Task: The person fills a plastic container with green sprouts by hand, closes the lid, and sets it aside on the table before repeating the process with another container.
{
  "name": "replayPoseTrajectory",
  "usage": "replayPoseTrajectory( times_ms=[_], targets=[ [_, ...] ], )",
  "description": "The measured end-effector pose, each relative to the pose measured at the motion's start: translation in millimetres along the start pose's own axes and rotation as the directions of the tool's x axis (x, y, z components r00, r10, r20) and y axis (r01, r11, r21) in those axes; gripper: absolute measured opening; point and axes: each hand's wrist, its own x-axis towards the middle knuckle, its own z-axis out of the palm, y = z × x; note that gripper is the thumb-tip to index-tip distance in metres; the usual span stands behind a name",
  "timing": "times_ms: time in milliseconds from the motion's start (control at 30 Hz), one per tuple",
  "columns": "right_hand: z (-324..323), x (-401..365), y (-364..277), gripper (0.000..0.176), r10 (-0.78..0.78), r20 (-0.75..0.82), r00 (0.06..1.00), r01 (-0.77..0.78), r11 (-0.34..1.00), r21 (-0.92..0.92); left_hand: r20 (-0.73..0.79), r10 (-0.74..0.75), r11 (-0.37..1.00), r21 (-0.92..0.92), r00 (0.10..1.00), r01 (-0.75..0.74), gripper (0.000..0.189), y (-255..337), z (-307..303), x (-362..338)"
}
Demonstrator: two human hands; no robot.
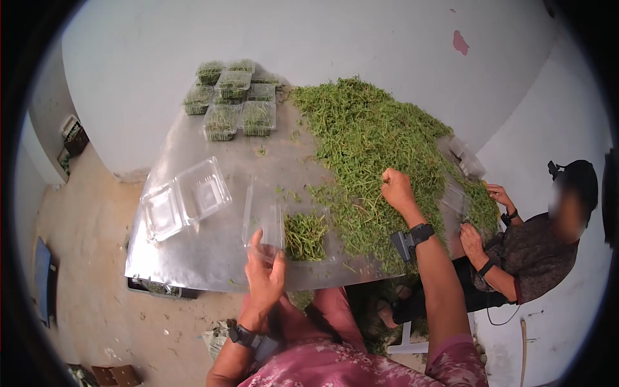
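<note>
My left hand [265, 274] is at the near edge of a clear plastic box [263, 216], thumb and forefinger apart and touching its lid side. The box lies unfolded, and green sprouts [305, 237] fill its right half. My right hand [396, 189] is closed over the large heap of greens [367, 132], fingers pressed together; what they hold, if anything, is too small to make out.
Empty open clear boxes [184, 198] lie at the metal table's left [242, 155]. Filled boxes [233, 84] are stacked at the back left. A co-worker [538, 248] sits at the right, hands by the heap. A crate [161, 288] stands below the left edge.
</note>
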Motion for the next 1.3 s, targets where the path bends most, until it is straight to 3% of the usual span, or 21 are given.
replayPoseTrajectory(
  times_ms=[133,233,367,400,500,600,700,800,900,933,1033,1167,1200,1300],
  targets=[
    [-31,-2,7,0.017,0.068,0.003,0.998,-0.068,0.993,0.094,-0.003,-0.008,1.0,0.008,1.0,0.008,0.059,-3,-1,0],
    [-54,-14,4,0.021,0.022,0.128,0.991,-0.069,0.922,0.38,-0.008,-0.011,1.0,-0.014,1.0,0.011,0.059,-1,0,0],
    [-59,-34,9,0.025,-0.059,0.383,0.922,-0.019,0.98,0.198,-0.019,-0.017,0.999,-0.029,1.0,0.016,0.059,-2,1,-1],
    [-61,-37,9,0.026,0.005,0.428,0.904,-0.054,0.993,0.101,-0.021,-0.016,0.999,-0.027,1.0,0.016,0.059,-2,1,-1],
    [-52,-38,18,0.02,-0.004,0.265,0.964,-0.025,0.994,0.106,-0.023,-0.016,1.0,-0.022,1.0,0.015,0.059,-3,1,-1],
    [-54,-32,6,0.02,0.033,0.231,0.972,-0.051,0.996,0.073,-0.017,-0.02,1.0,-0.022,1.0,0.019,0.059,-3,0,-1],
    [-45,-24,-7,0.027,0.131,0.308,0.942,-0.132,0.991,-0.017,-0.016,-0.033,0.999,-0.028,0.999,0.033,0.059,-3,1,-1],
    [-15,-19,-4,0.035,0.163,0.382,0.91,-0.104,0.98,-0.17,-0.018,-0.02,1.0,-0.024,1.0,0.02,0.059,-5,1,-1],
    [3,-36,-5,0.043,0.044,0.334,0.941,-0.008,0.994,-0.107,-0.016,-0.021,0.999,-0.027,1.0,0.021,0.059,-5,1,-1],
    [3,-35,-5,0.044,0.088,0.373,0.924,-0.063,0.995,-0.08,-0.015,-0.027,0.999,-0.03,1.0,0.026,0.059,-5,0,-1],
    [-13,-33,-11,0.042,0.06,0.327,0.943,-0.063,0.998,-0.001,-0.016,-0.013,1.0,-0.001,1.0,0.013,0.059,-5,0,0],
    [-48,-37,-28,0.032,-0.097,0.207,0.974,0.068,0.988,0.141,-0.017,-0.028,0.999,-0.044,0.999,0.028,0.059,-1,2,-1],
    [-49,-35,-24,0.029,-0.127,0.228,0.965,0.093,0.984,0.153,-0.016,-0.026,0.999,-0.039,1.0,0.026,0.059,-1,1,0],
    [-52,-35,-16,0.029,0.008,0.426,0.904,0.022,0.998,-0.066,-0.018,-0.026,0.999,-0.037,0.999,0.026,0.059,-1,1,-1]
  ],
)
